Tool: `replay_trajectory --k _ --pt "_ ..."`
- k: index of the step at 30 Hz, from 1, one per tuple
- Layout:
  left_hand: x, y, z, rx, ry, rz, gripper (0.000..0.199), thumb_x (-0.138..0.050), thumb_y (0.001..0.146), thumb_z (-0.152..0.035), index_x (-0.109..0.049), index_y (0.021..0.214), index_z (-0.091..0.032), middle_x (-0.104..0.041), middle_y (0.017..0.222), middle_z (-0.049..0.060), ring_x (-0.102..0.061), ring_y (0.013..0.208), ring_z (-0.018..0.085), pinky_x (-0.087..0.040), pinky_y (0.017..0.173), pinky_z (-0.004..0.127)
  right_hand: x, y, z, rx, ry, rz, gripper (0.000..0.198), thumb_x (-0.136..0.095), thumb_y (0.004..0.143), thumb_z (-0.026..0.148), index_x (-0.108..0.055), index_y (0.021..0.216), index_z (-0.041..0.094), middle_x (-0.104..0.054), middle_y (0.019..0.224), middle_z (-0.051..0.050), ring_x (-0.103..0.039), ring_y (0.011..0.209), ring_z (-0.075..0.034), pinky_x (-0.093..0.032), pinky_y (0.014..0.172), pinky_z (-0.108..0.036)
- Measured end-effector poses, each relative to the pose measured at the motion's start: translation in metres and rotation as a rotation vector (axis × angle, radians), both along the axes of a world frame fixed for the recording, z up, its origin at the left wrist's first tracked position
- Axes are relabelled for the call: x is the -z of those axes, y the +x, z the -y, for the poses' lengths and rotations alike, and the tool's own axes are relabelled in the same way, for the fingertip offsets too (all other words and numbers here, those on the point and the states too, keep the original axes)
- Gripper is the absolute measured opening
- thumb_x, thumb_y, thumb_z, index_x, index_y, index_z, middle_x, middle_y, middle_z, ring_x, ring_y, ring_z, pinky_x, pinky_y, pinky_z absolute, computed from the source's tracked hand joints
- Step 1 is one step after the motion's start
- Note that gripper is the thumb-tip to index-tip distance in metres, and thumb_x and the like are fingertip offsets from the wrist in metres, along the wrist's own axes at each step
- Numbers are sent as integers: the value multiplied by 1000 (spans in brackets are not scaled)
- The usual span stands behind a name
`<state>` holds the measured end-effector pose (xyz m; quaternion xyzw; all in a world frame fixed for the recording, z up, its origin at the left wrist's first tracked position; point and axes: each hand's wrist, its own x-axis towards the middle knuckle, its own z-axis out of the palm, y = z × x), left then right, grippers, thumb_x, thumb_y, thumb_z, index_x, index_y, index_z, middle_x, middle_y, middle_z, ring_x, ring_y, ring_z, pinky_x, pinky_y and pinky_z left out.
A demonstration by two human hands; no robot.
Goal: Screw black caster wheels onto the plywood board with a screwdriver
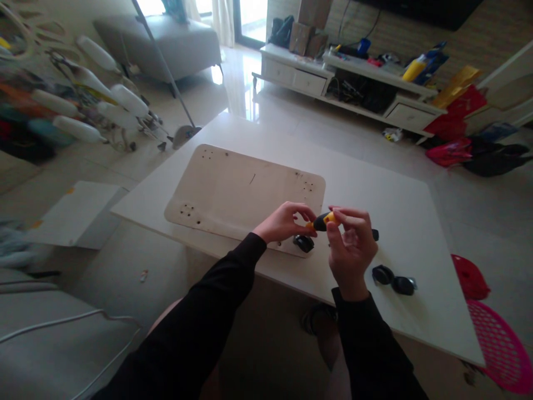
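My right hand (353, 239) grips a yellow-and-black screwdriver (321, 222) by its handle, holding it tilted above the board's near right corner. At its front end, the thumb and fingers of my left hand (287, 221) close around the yellow tip part; the shaft is hidden. Just below my left fingers, a black caster wheel (303, 243) sits on the corner of the pale board (245, 191). The board lies flat on the white table, with groups of small holes near its other corners.
Black casters (393, 279) lie on the white table (375, 183) to the right; another dark piece (375, 235) is partly behind my right hand. A pink perforated basket (499, 344) and a red object (470, 278) stand beyond the right edge. A white box (77, 214) is on the floor at left.
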<state>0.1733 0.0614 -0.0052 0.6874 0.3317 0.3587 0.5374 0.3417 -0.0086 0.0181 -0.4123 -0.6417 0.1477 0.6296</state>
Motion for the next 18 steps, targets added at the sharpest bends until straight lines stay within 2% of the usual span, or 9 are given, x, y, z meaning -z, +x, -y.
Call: replay_trajectory --k 4,9,12,14,18 --pt "-1 -5 -3 30 15 -19 24 -94 74 -28 -79 90 -18 -78 91 3 -70 93 19 -49 89 36 0 1 2 -48 -41 8 23 -68 95 19 -74 116 28 -75 127 -7 -73 124 -23 -62 106 -52" --pt "-1 -5 -1 52 1 -21 25 -93 74 -29 -80 93 -19 -79 96 4 -70 94 20 -50 91 37 -2 1 -3 20 21 -1 17 -78 88 18 -73 102 26 -72 103 -2 -72 106 -17 -62 98 -43" --pt "-1 -1 1 34 -24 -1 30 -96 70 -29 -79 92 -18 -77 93 2 -70 94 19 -49 94 39 -1 0 -4 59 27 7 19 -82 85 18 -72 99 26 -69 99 0 -70 100 -15 -61 92 -39" --pt "-2 0 0 27 -18 12 27 -95 71 -28 -77 89 -18 -76 92 2 -69 94 19 -48 93 38 1 -1 -3 29 15 3 20 -79 87 18 -72 104 27 -72 106 -2 -71 105 -17 -61 94 -42" --pt "-1 -3 -3 55 8 40 21 -93 75 -25 -77 87 -17 -73 96 3 -67 94 18 -47 88 34 3 -3 0 -76 -13 -31 24 -68 94 17 -71 116 27 -74 126 -6 -72 126 -23 -59 110 -55"
